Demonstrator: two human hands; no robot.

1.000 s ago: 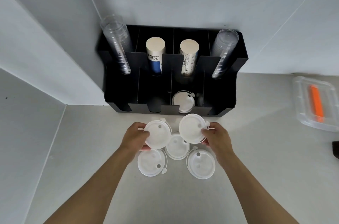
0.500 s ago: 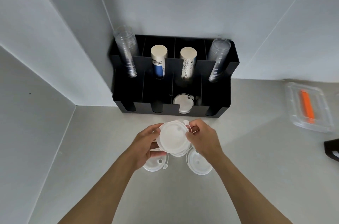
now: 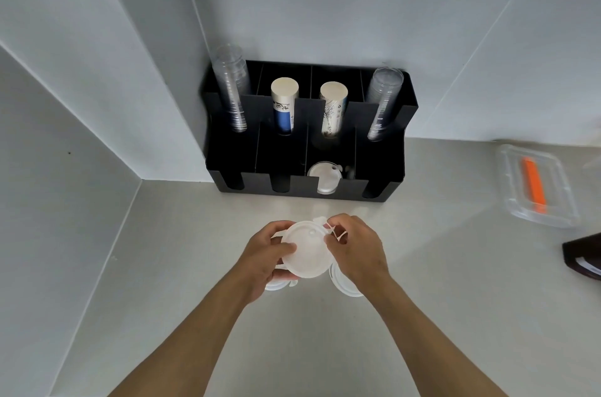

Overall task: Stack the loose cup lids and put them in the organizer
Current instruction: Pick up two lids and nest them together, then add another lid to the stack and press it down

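— White lids (image 3: 305,250): count in my stack unclear; two more on the bench (image 3: 422,315) lie partly hidden under my wrists.

— Grip?

— Left hand (image 3: 265,257) and right hand (image 3: 354,250) both clasp the stack, near the organizer (image 3: 383,165). A second ago each held one lid, apart.

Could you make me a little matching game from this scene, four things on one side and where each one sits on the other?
Things:
1. white lid stack
2. blue-labelled cup stack
3. orange item
4. single white lid

Places:
A. in the clear container on the right of the counter
B. in a back slot of the black organizer
C. in a front slot of the organizer
D. held between both hands

Pairs: 1-D, 2-B, 3-A, 4-C
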